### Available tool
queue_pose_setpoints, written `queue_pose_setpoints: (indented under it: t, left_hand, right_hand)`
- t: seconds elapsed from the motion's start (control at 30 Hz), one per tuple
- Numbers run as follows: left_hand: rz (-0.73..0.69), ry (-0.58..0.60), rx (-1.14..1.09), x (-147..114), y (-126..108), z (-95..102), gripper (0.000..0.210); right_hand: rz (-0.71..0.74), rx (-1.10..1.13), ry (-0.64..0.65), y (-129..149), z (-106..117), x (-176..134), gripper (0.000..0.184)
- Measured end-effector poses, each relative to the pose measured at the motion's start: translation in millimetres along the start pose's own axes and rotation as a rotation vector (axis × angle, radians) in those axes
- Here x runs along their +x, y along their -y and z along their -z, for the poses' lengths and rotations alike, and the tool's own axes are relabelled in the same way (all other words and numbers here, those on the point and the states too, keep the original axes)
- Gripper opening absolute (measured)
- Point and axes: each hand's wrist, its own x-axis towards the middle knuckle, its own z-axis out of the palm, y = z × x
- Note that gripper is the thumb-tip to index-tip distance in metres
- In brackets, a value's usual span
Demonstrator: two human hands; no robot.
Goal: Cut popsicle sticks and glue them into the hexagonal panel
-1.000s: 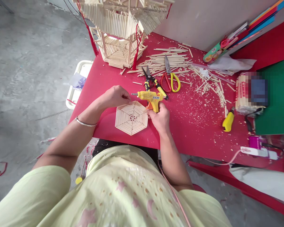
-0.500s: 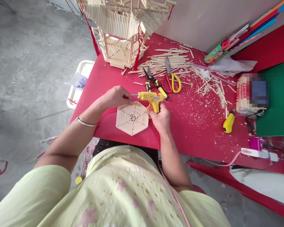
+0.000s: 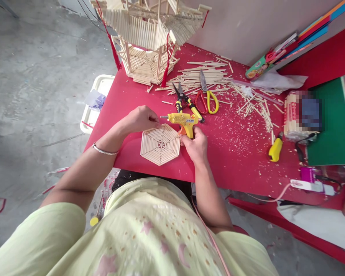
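A flat hexagonal panel of pale wooden sticks (image 3: 160,147) lies near the table's front edge. My left hand (image 3: 142,118), bent at the wrist, has its fingertips pinched together over the panel's upper left edge; what they hold is hidden. On the other side, my right hand (image 3: 197,145) is closed around the lower handle of a yellow glue gun (image 3: 182,119). Its thumb is by the orange trigger, close to the panel's right corner. The metal nozzle points left, a little above the panel, its tip close to my left fingers.
Behind the gun lie black-and-yellow cutters (image 3: 187,102) and red-and-yellow scissors (image 3: 207,96). Loose sticks (image 3: 207,74) and shavings cover the table's back. A tasselled stick pavilion (image 3: 146,42) stands back left. Right are a yellow utility knife (image 3: 275,148), bundled sticks (image 3: 291,115) and a power strip (image 3: 312,186).
Both hands, the glue gun and the panel keep nearly the same places relative to each other. The view has shifted slightly.
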Motion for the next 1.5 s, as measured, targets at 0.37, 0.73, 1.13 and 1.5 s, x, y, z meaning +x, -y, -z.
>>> queue_pose_setpoints:
  t: [0.37, 0.73, 1.13, 1.5]
  left_hand:
    - [0.079, -0.056, -0.151, -10, 6, 16.5, 0.029]
    - [-0.354, -0.166, -0.01, -123, -2, -11.1, 0.014]
    - [-0.181, -0.393, -0.419, -125, 12, -26.5, 0.012]
    - [0.193, -0.25, -0.852, -101, -5, -10.5, 0.037]
  right_hand:
    - [0.368, -0.563, -0.16, 29, 16, -37, 0.042]
    - [0.452, -0.832, -0.194, 46, -15, -31, 0.025]
    - [0.485, -0.792, -0.16, 63, -27, -22, 0.023]
    - [0.503, -0.692, -0.286, 63, 2, -21, 0.027]
